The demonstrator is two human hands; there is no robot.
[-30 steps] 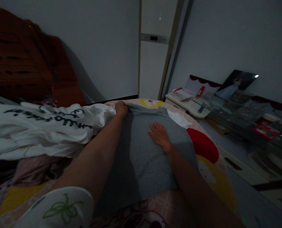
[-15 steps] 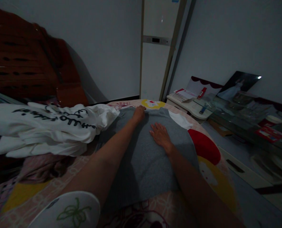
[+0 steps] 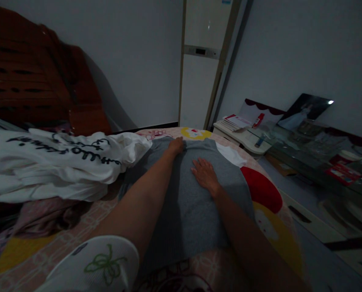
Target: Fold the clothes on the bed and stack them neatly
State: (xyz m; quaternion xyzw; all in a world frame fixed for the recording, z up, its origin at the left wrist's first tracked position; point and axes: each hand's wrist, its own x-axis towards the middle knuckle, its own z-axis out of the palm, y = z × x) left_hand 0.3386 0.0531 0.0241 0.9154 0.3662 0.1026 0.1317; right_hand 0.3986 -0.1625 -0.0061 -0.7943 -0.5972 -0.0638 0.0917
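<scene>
A grey knit sweater [image 3: 196, 211] lies spread out on a patterned cloth, its ribbed hem toward me. At its far edge, my left hand [image 3: 176, 146] is closed with curled fingers on the fabric; the fingertips are partly hidden. Flat on the upper middle of the sweater rests my right hand [image 3: 204, 173], its fingers spread and holding nothing. Left of the sweater, a white garment with black lettering [image 3: 68, 158] lies in a loose heap. White fabric [image 3: 229, 154] shows beside the sweater's far right edge.
The patterned cloth [image 3: 272, 231] covers a rounded surface. A wooden bench [image 3: 25, 81] stands at the left, and a tall white cabinet-like unit [image 3: 197, 89] at the back. On the right are a glass shelf [image 3: 305, 150], papers [image 3: 235, 122] and a picture [image 3: 305, 109].
My left hand has shifted slightly left along the sweater's far edge. My right hand stays almost in place, flat on the fabric.
</scene>
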